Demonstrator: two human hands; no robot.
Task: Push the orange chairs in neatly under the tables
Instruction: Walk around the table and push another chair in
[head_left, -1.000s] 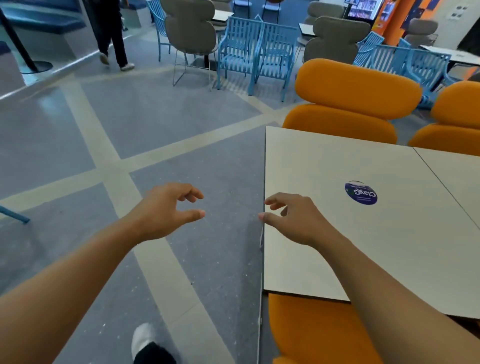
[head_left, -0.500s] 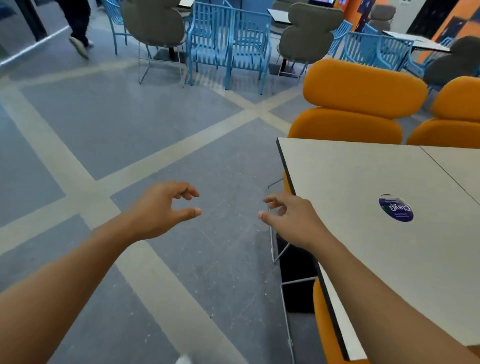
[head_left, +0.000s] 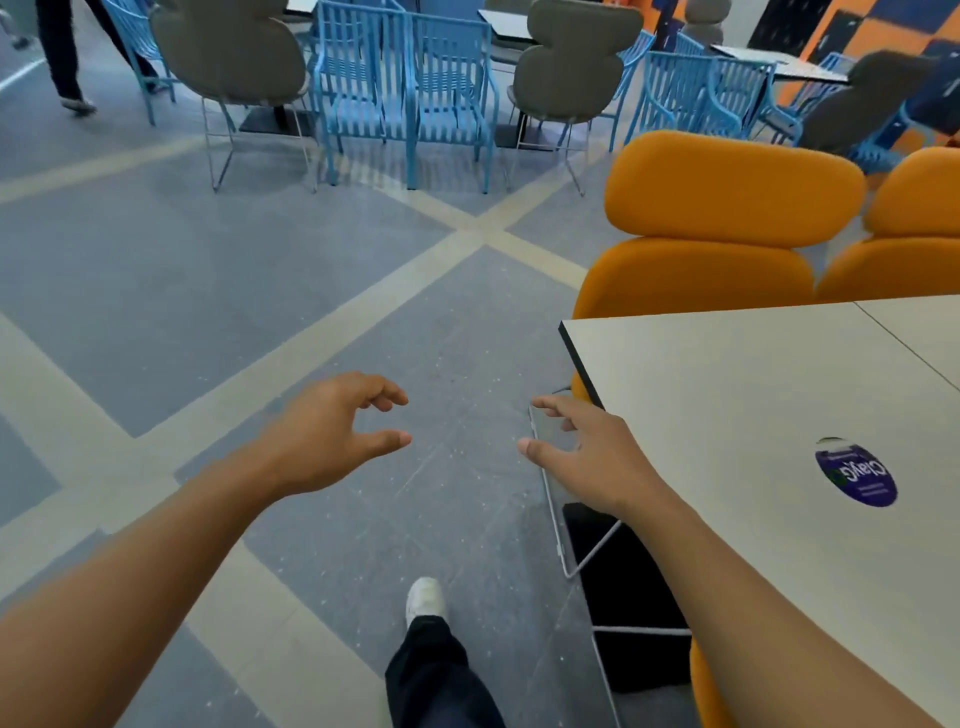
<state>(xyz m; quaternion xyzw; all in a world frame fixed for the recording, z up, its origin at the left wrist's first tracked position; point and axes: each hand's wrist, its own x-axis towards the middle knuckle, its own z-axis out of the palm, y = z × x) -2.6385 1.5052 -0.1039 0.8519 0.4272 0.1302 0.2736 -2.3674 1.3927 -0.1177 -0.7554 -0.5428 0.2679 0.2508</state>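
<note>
The person is between chairs, walking round the worktop (head_left: 727, 395) corner, so the step in hand looks like the approach to the next orange chair (head_left: 727, 192), which stands at 1 o'clock on the far side with its padded back rising above the worktop edge and its lower cushion just behind that edge. A second chair (head_left: 914, 208) sits beside it at 2 o'clock, and a third (head_left: 709, 691) shows only as an orange sliver under the near edge at 5 o'clock, seemingly already in. The left hand (head_left: 332, 431) at 8 o'clock and the right hand (head_left: 587, 457) at 4 o'clock are both empty, fingers loosely curled, held out over the floor. The right one hovers just beside the worktop corner, above a wire leg frame (head_left: 550, 499); whether it brushes the edge I cannot tell. The next move probably calls for rounding the corner to get behind the 1 o'clock backrest, then a square two-handed push so the seat goes in straight. Compared with half a second ago, the worktop and its sticker (head_left: 855, 475) have slid towards 3 o'clock, a white shoe (head_left: 425, 597) has come in at 6 o'clock, and the hands keep the same pose.
</note>
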